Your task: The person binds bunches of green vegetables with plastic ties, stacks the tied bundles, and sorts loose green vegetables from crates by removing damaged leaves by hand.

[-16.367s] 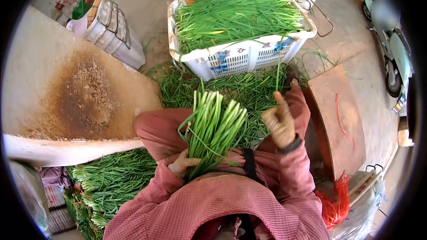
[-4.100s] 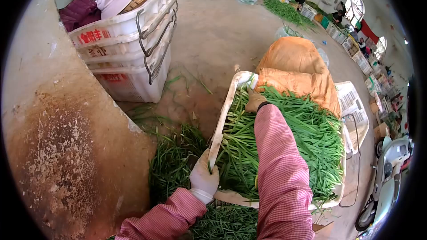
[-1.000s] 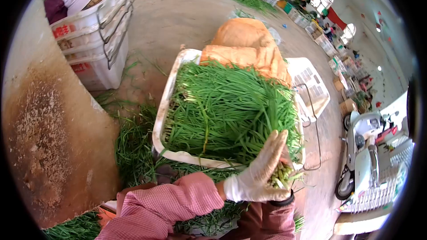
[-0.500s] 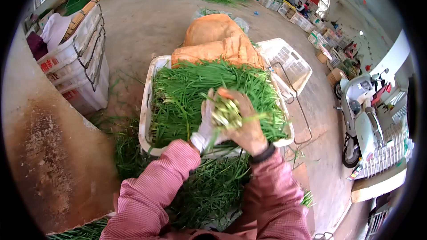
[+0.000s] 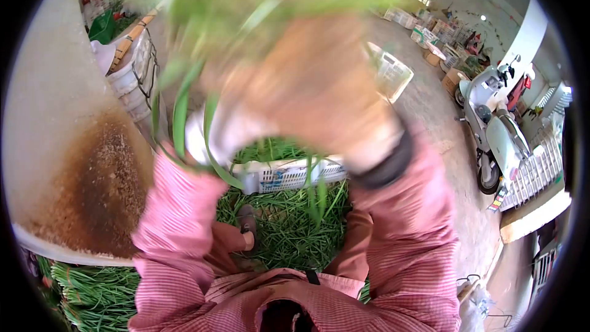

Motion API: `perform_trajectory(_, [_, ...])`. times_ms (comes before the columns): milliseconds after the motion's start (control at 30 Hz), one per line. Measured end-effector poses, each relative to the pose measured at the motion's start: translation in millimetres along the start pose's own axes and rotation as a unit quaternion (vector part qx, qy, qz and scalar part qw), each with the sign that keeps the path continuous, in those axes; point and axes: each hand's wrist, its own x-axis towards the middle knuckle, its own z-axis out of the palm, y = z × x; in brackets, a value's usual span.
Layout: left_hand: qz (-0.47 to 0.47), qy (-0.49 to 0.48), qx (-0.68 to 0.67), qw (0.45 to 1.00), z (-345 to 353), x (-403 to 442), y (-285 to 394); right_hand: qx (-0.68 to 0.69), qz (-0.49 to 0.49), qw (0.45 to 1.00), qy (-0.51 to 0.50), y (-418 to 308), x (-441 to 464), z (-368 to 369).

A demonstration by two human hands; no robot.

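Raised close to the camera, both hands are smeared by motion around a bunch of long-leaved greens (image 5: pixel 224 15), which look like garlic chives. My right hand (image 5: pixel 326 80), bare with a black band at the wrist, is closed on the bunch. Behind and below it, my left hand (image 5: pixel 230 129) in a white glove is mostly hidden, and its fingers do not show. Loose leaves hang down past the left wrist. Beyond the forearms stands a white plastic crate (image 5: pixel 289 175) with more greens in it, largely covered by my hands.
Cut greens (image 5: pixel 301 227) litter the floor around my feet. Bundled greens (image 5: pixel 92 289) lie at lower left, beneath a stained pale panel (image 5: pixel 104 178). Stacked white crates (image 5: pixel 132 95) stand at left, another crate (image 5: pixel 393 74) behind, and a scooter (image 5: pixel 495 123) at right.
Both hands have risen from above the crate towards the camera with the bunch. Its pale stem ends faced me before; now green leaves show. The view has tilted down towards my body.
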Motion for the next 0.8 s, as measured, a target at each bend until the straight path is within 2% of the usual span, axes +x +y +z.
perform_trajectory(100, [-0.159, -0.010, -0.127, 0.979, 6.4, -97.2, -76.4, -0.045, 0.122, 0.978, -0.160, -29.0, -21.1, 58.0])
perform_trajectory(167, [-0.222, 0.006, -0.241, 0.945, 17.2, -155.9, -104.4, -0.039, 0.158, 0.967, -0.196, -37.7, -30.8, 82.6])
perform_trajectory(200, [-0.226, 0.022, -0.293, 0.929, 22.5, -174.5, -107.9, -0.019, 0.164, 0.967, -0.194, -32.5, -38.9, 92.7])
perform_trajectory(267, [-0.175, 0.059, -0.369, 0.911, 35.5, -190.8, -95.7, 0.063, 0.097, 0.983, -0.142, 4.8, -74.1, 124.9])
perform_trajectory(300, [-0.136, 0.082, -0.382, 0.910, 41.9, -189.1, -82.2, 0.107, 0.122, 0.971, -0.174, 17.0, -87.6, 122.1])
perform_trajectory(333, [-0.096, 0.127, -0.360, 0.919, 49.5, -184.1, -66.4, 0.051, 0.164, 0.964, -0.204, 23.6, -102.2, 115.8])
perform_trajectory(367, [-0.130, 0.117, -0.415, 0.893, 52.9, -181.2, -56.1, -0.015, 0.164, 0.971, -0.171, 37.2, -120.0, 119.4])
perform_trajectory(400, [-0.158, 0.107, -0.469, 0.862, 54.9, -180.7, -50.0, 0.132, 0.254, 0.938, -0.195, 30.1, -127.5, 100.8])
perform_trajectory(433, [-0.177, 0.097, -0.486, 0.851, 57.8, -180.8, -55.5, 0.105, 0.319, 0.916, -0.221, 27.2, -130.8, 96.1])
perform_trajectory(467, [-0.200, 0.112, -0.491, 0.841, 60.1, -183.2, -71.7, 0.110, 0.331, 0.912, -0.214, 34.3, -136.4, 99.4])
perform_trajectory(533, [-0.153, 0.132, -0.498, 0.843, 74.9, -182.9, -70.2, 0.086, 0.287, 0.927, -0.226, 35.9, -132.9, 92.7])
perform_trajectory(600, [-0.125, 0.147, -0.534, 0.823, 80.5, -184.7, -55.2, 0.004, 0.289, 0.926, -0.244, 16.0, -108.5, 85.0])
perform_trajectory(667, [-0.070, 0.185, -0.512, 0.836, 74.4, -193.7, -47.1, -0.010, 0.251, 0.926, -0.282, -8.6, -64.9, 91.2])
perform_trajectory(700, [-0.085, 0.267, -0.471, 0.837, 65.6, -197.1, -37.1, -0.050, 0.193, 0.933, -0.299, -20.5, -42.4, 106.0])
perform_trajectory(733, [-0.091, 0.286, -0.527, 0.795, 22.9, -201.5, -39.6, -0.083, 0.119, 0.938, -0.314, -39.8, -20.3, 126.8])
perform_trajectory(800, [0.006, 0.117, -0.598, 0.793, -16.4, -208.7, -15.6, -0.108, 0.036, 0.947, -0.301, -58.7, 4.2, 164.2])
